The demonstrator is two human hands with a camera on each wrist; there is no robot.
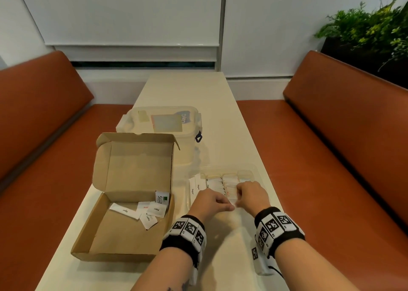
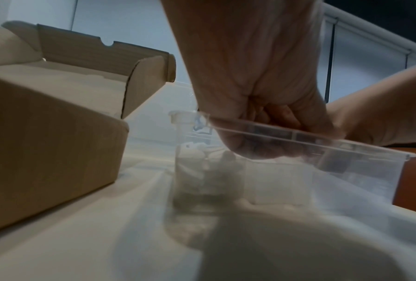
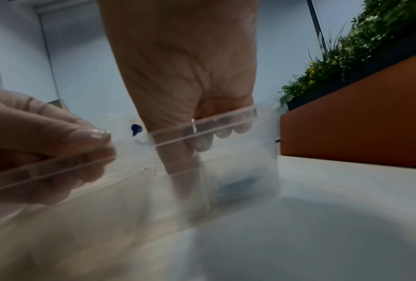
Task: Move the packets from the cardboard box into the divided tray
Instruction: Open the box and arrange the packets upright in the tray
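A plain brown cardboard box (image 1: 123, 204) holds white packets (image 1: 141, 211), beside a clear tray (image 1: 251, 171) on a cream table (image 1: 220, 118) between rust-orange benches (image 1: 331, 147).

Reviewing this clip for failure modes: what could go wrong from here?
1. Both the left hand and the right hand crowd the near rim of the light divided tray; it might tip or slide.
2. Packets left in the cardboard box overlap, so one pick may lift two.

Your left wristband (image 1: 185, 233) and right wristband (image 1: 278, 229): black fabric, each ringed with white square black-patterned marker tags; bare forearms, dark tattoo (image 1: 176, 287) on your left.
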